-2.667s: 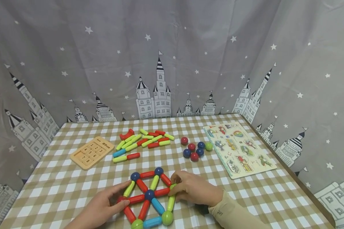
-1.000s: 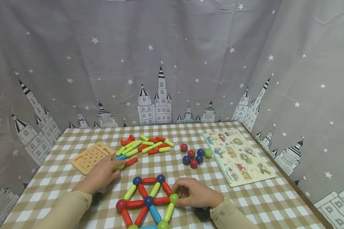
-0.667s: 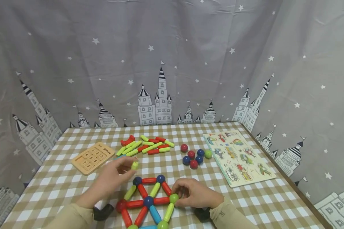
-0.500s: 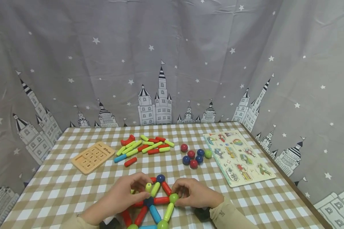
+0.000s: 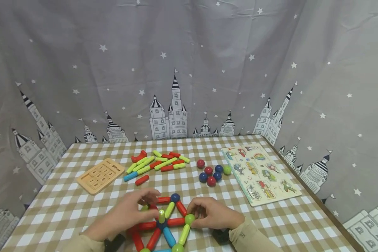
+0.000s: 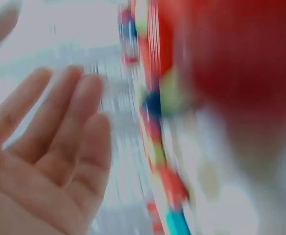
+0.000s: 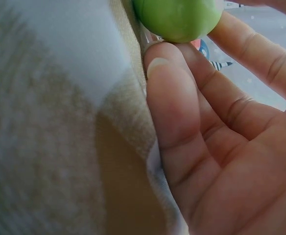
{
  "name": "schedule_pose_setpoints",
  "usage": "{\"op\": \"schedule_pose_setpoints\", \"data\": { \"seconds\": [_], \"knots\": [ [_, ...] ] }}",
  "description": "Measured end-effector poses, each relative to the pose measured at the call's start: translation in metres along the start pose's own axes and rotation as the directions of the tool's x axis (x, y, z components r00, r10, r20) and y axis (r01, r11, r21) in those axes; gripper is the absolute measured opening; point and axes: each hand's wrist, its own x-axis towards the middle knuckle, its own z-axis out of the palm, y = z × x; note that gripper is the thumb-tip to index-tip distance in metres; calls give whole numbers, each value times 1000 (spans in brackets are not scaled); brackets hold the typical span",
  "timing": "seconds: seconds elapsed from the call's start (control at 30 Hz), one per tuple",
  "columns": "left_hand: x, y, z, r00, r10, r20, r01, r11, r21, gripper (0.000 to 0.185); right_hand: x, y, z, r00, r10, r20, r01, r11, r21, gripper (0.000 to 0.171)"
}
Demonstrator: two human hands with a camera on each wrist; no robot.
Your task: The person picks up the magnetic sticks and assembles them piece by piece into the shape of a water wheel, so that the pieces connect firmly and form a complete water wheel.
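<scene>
A flat wheel of magnetic rods and balls lies at the table's front, its red spokes [image 5: 176, 221] meeting at a dark blue centre ball [image 5: 161, 225]. On that ball a yellow-green magnetic rod [image 5: 162, 215] stands upright. My left hand [image 5: 129, 212] is just left of this rod, fingers apart from it; the left wrist view, blurred, shows the palm and extended fingers [image 6: 84, 117] holding nothing. At the wheel's right corner my right hand [image 5: 215, 213] pinches a green ball [image 5: 190, 219] between thumb and fingers, the same green ball [image 7: 179, 17] seen close in the right wrist view.
Loose red and yellow-green rods [image 5: 165, 163] lie in a heap behind the wheel, with one red rod [image 5: 142, 180] nearer. Several balls [image 5: 209, 170] sit right of them. A wooden number puzzle [image 5: 100, 176] lies left, a picture puzzle board [image 5: 261, 174] right.
My left hand took a yellow-green rod from beside the red one, carried it to the wheel's centre, stood it on the blue ball and let go. The right hand stays at the green ball.
</scene>
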Motion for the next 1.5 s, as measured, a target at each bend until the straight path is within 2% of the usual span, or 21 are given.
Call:
{"op": "schedule_pose_setpoints", "data": {
  "seconds": [0.03, 0.1, 0.17, 0.27, 0.4, 0.47, 0.57, 0.73, 0.87, 0.97, 1.07, 1.23, 1.43, 1.5],
  "knots": [
    [4, -8, -10, 998, -34, -60, 37, 998, 41, 43, 1, 0, 0, 1000, 1, 2, -1, 1000, 0, 24],
    [15, -28, -29, 979, -87, -186, 111, 987, 120, 37, 1, 0, 1, 1000, 3, 3, -3, 1000, 2, 24],
    [26, -49, -46, 957, -132, -258, 187, 961, 202, 31, 2, 0, 2, 1000, 6, 3, -6, 1000, 4, 24],
    [38, -76, -58, 960, -145, -241, 214, 932, 293, 29, 2, 2, 3, 1000, 9, 8, -9, 1000, 11, 24],
    [45, -96, -56, 968, -161, -195, 220, 915, 339, 27, 3, 4, 5, 1000, 6, 21, -6, 1000, 22, 24],
    [46, -101, -52, 967, -149, -206, 217, 907, 360, 26, 4, 5, 6, 1000, -2, 26, 1, 1000, 27, 24],
    [46, -103, -48, 973, -86, -213, 170, 895, 413, 25, 5, 4, 7, 1000, -2, 30, 1, 1000, 24, 25],
    [41, -98, -45, 983, 1, -181, 93, 854, 511, 32, 6, 2, 7, 1000, -2, 27, 1, 1000, 21, 25],
    [39, -95, -44, 985, 24, -171, 81, 807, 586, 37, 6, 2, 7, 1000, -3, 26, 2, 1000, 22, 24],
    [38, -93, -43, 988, 21, -154, 79, 787, 612, 42, 6, 2, 7, 1000, 2, 25, -3, 1000, 22, 24],
    [37, -91, -43, 987, 1, -160, 96, 796, 597, 46, 4, 1, 6, 1000, 8, 22, -9, 1000, 23, 24],
    [32, -85, -45, 980, -18, -200, 123, 840, 529, 44, 1, 1, 5, 1000, 24, 10, -24, 1000, 9, 25],
    [21, -68, -42, 971, -111, -211, 194, 883, 427, 43, -1, -1, 2, 999, 41, 8, -41, 999, 9, 25],
    [14, -59, -39, 970, -116, -212, 187, 915, 358, 43, -1, -1, 1, 999, 38, 11, -38, 999, 7, 25]
  ]
}}
